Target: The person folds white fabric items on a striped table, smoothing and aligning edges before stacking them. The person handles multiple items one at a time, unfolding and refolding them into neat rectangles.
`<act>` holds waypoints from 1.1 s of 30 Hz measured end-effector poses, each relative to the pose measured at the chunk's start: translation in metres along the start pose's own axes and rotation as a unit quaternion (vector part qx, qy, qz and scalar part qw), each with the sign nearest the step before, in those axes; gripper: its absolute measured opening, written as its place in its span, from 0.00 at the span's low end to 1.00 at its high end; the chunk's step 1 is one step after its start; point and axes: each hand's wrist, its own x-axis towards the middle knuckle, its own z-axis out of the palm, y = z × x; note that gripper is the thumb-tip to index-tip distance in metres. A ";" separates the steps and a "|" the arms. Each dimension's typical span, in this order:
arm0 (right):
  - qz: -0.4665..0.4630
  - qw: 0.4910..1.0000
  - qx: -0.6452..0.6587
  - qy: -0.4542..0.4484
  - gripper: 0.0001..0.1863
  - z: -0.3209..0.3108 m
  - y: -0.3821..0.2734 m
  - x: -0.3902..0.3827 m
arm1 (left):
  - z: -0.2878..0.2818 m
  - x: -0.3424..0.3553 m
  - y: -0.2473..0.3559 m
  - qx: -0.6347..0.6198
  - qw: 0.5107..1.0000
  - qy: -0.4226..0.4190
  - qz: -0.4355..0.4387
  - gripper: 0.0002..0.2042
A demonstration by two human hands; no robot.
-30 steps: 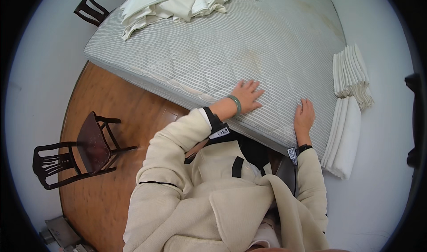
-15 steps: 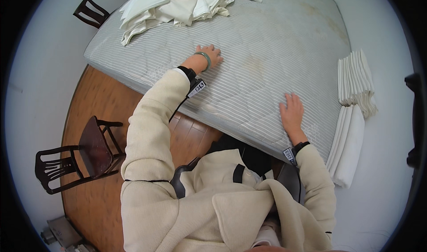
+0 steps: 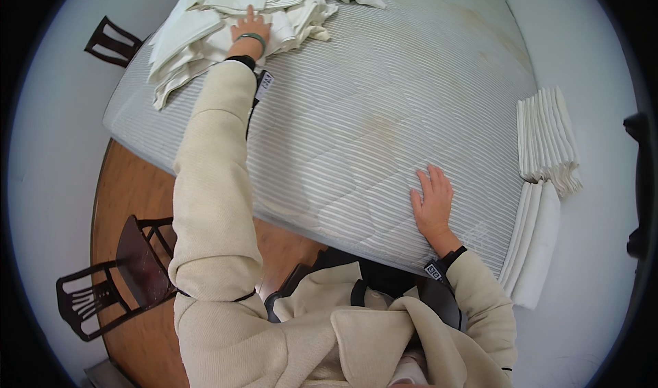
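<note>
My left hand (image 3: 251, 33) reaches out to the far left, fingers spread, on the near edge of a loose heap of white cloths (image 3: 199, 35). Nothing shows in its grasp. On the striped mattress (image 3: 343, 141) my right hand (image 3: 434, 201) lies flat with its fingers stretched out, near the front right edge, holding nothing. The cloths overlap in crumpled layers, and some spill toward the mattress's far side.
Along the right edge, by the wall, stand a stack of folded white cloths (image 3: 546, 138) and some rolled or folded white cloths (image 3: 531, 244). A dark wooden chair (image 3: 140, 264) is on the floor at left; another chair (image 3: 113, 42) shows behind the mattress's left corner.
My left hand has moved from the bare mattress forward and left onto the cloth heap. My right hand still rests on the mattress. The whole view has shifted slightly.
</note>
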 end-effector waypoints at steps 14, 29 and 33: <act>0.029 0.998 0.015 -0.057 0.24 -0.008 -0.004 0.010 | 0.059 0.090 -0.014 -0.172 0.957 0.215 -0.089 0.13; 0.009 1.000 0.009 0.002 0.22 -0.006 -0.002 0.003 | 0.038 0.008 0.026 -0.232 0.970 0.009 0.071 0.11; -0.002 0.999 0.002 0.033 0.21 -0.005 0.002 -0.003 | 0.038 -0.107 0.104 -0.554 0.758 -0.338 0.068 0.10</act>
